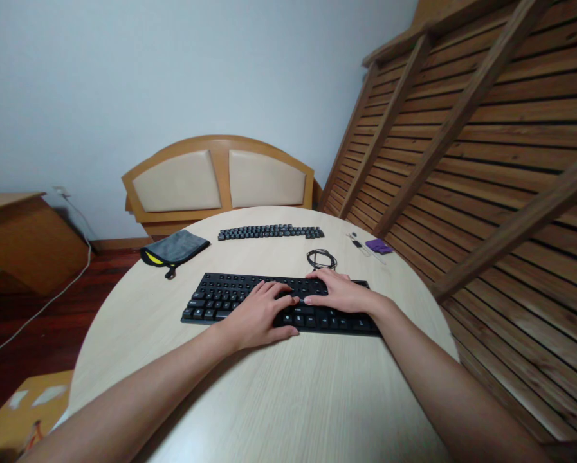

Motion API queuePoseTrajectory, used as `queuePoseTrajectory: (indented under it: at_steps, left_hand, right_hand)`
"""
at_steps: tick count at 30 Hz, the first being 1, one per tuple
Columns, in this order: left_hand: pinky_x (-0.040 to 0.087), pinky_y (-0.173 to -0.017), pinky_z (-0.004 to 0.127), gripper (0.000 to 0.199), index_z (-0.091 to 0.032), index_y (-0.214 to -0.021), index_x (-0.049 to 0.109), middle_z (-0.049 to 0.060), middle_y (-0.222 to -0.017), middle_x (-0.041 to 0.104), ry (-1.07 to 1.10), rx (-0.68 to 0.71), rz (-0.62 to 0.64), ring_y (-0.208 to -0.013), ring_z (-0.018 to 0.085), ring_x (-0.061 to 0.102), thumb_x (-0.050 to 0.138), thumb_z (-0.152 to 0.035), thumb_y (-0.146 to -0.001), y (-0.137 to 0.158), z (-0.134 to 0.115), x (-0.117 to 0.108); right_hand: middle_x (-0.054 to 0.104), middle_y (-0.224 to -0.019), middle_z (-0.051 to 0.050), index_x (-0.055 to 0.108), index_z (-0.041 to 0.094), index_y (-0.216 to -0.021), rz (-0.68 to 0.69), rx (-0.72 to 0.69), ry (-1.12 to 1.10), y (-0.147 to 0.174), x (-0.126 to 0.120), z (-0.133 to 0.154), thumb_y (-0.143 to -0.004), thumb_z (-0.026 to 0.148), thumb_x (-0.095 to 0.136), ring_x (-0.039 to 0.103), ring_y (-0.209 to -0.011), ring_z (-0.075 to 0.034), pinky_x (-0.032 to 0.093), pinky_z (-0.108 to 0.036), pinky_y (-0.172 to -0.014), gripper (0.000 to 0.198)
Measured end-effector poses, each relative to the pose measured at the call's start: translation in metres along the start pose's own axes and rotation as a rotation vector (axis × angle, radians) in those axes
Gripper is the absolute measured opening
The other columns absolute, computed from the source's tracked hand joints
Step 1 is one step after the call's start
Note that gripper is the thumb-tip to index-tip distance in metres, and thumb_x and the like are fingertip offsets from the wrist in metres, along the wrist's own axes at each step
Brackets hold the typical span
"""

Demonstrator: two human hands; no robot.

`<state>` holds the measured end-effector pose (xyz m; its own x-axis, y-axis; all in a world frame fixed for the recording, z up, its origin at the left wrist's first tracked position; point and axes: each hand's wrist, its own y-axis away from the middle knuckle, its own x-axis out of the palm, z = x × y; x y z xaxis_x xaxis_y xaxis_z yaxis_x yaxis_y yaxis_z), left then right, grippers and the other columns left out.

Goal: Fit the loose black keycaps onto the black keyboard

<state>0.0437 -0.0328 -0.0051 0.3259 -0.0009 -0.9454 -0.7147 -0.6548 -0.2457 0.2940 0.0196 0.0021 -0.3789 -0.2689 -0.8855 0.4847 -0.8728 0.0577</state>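
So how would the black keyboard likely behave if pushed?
The keyboard looks stiff, its long body lying straight. Low and broad, it would probably slide rather than tip. The coiled cable beyond it might follow, if attached.

the keyboard [300, 312] looks matt plastic, the round table [336, 379] smooth wood-grain, the folded towel [179, 247] plush cloth, the slatted panel [485, 154] grained wood.

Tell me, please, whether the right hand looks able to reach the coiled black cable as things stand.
Very likely yes: the coiled black cable lies just beyond the fingers of the right hand, which is spread over the black keyboard, and nothing visible blocks the way.
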Motion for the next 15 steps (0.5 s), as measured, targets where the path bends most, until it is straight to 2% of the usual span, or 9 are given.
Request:
queuePoseTrajectory:
  at_steps: [10,12,15]
  left_hand:
    - [0.038,-0.107,0.055,0.049,-0.020,-0.125,0.060,0.014,-0.134,0.053,-0.022,0.006,-0.017,-0.123,0.034,0.049,0.063,-0.053,-0.089,0.000,-0.002,0.002]
    - [0.038,-0.107,0.055,0.051,-0.021,-0.128,0.058,0.013,-0.134,0.053,-0.024,0.009,-0.009,-0.124,0.034,0.049,0.062,-0.055,-0.089,0.000,-0.001,0.002]
    - [0.039,-0.107,0.054,0.057,-0.022,-0.132,0.055,0.012,-0.134,0.053,-0.028,0.001,0.009,-0.123,0.034,0.050,0.063,-0.057,-0.087,0.002,0.003,-0.001]
  right_hand:
    - [0.057,-0.131,-0.013,0.057,0.024,-0.128,-0.027,-0.039,0.014,-0.001,0.003,-0.004,-0.079,0.058,0.070,0.050,-0.125,-0.035,0.034,-0.057,-0.107,0.061]
    - [0.060,-0.130,-0.012,0.058,0.023,-0.127,-0.050,-0.080,0.003,-0.002,0.002,-0.007,-0.080,0.058,0.070,0.052,-0.124,-0.034,0.035,-0.055,-0.107,0.060]
    - [0.065,-0.123,-0.010,0.063,0.022,-0.122,-0.097,-0.174,-0.067,-0.003,-0.002,-0.016,-0.087,0.053,0.064,0.060,-0.114,-0.028,0.043,-0.046,-0.102,0.047]
